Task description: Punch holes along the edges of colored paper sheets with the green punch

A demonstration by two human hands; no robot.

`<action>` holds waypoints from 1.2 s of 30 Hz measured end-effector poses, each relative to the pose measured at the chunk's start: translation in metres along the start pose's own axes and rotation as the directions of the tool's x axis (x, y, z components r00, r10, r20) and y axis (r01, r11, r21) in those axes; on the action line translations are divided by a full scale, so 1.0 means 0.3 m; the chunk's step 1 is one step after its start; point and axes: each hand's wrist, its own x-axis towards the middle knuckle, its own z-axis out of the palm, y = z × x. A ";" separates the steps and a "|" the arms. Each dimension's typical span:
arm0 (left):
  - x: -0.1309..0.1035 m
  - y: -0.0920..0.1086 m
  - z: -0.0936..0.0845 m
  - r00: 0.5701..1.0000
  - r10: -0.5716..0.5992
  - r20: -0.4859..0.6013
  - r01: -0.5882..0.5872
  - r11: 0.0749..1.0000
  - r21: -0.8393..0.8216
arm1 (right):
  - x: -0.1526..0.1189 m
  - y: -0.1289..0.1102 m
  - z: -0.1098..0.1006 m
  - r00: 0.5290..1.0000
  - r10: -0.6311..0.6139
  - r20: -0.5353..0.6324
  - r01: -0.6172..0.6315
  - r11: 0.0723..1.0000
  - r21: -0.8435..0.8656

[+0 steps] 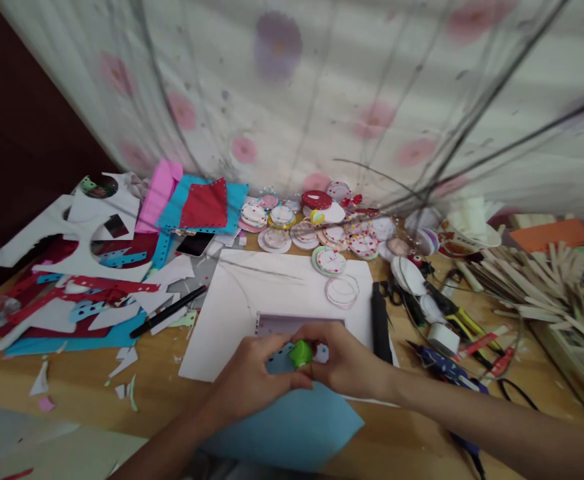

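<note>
A small, shiny, bright green object sits between my two hands, its kind unclear. My left hand has thumb and fingers closed at its left side. From the right, the bent fingers of my right hand close on the same object, partly hiding it. Dotted light blue paper shows beside it, close to the fingers. Underneath lie a white sheet with pencilled circles and a mauve rectangular piece. A plain blue sheet lies nearer my body.
Layered paper discs line the back by the floral curtain. Paper scraps and a black pen lie left. Rightward are scissors, pliers, a blue glue gun and wooden sticks.
</note>
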 end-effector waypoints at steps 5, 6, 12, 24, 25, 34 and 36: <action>0.012 -0.016 0.007 1.000 0.003 -0.022 -0.003 1.000 -0.016 | 0.024 0.012 0.001 0.999 0.018 0.036 -0.018 1.000 -0.012; 0.016 -0.019 0.006 1.000 -0.008 -0.021 0.007 1.000 -0.025 | 0.030 0.015 -0.002 0.998 0.022 0.058 -0.021 1.000 -0.017; 0.012 -0.053 -0.028 0.997 -0.075 0.000 0.074 0.990 -0.121 | 0.049 0.012 -0.060 0.980 0.001 0.198 -0.010 0.999 0.044; -0.078 -0.033 -0.068 0.990 -0.119 -0.070 0.120 0.993 0.012 | -0.037 -0.007 -0.078 0.966 -0.099 0.239 0.223 0.785 -0.578; -0.085 -0.033 -0.069 0.991 -0.112 -0.069 0.113 0.994 0.012 | -0.039 -0.017 -0.079 0.960 -0.139 0.242 0.262 0.748 -0.610; -0.135 -0.056 -0.076 0.989 -0.127 -0.079 0.131 0.990 0.050 | -0.039 -0.067 -0.101 0.931 -0.168 0.325 0.350 0.665 -0.659; -0.141 -0.057 -0.080 0.988 -0.135 -0.072 0.140 0.987 0.073 | -0.038 -0.052 -0.108 0.941 -0.190 0.281 0.327 0.728 -0.602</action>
